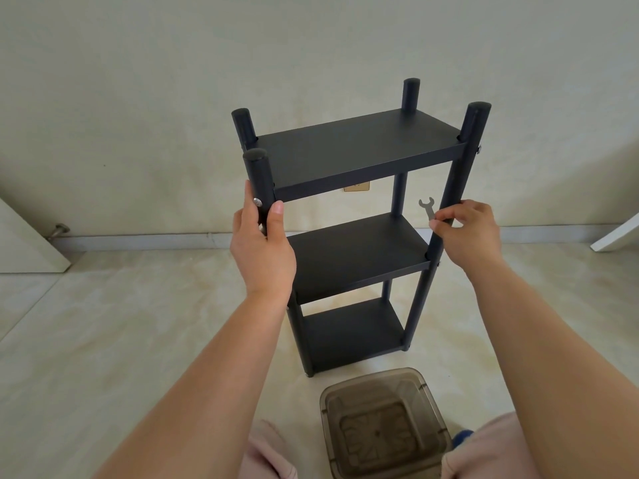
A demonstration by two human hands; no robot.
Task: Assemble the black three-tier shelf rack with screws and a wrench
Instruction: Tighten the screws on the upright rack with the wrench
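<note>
The black three-tier shelf rack (349, 150) stands upright on the floor in front of me, all three shelves fixed between four round posts. My left hand (262, 247) grips the near left post just under the top shelf, beside a silver screw head (257, 202). My right hand (466, 233) wraps the near right post and pinches a small flat silver wrench (427, 209) between thumb and fingertips, its jaw pointing up. Other screw heads show on the right post (479, 149).
A brown see-through plastic container (383, 423) sits on the marble floor just before my knees, below the rack. The wall and skirting run behind the rack. A white panel leans at the left (31, 243), and another white edge shows at the right (619, 233).
</note>
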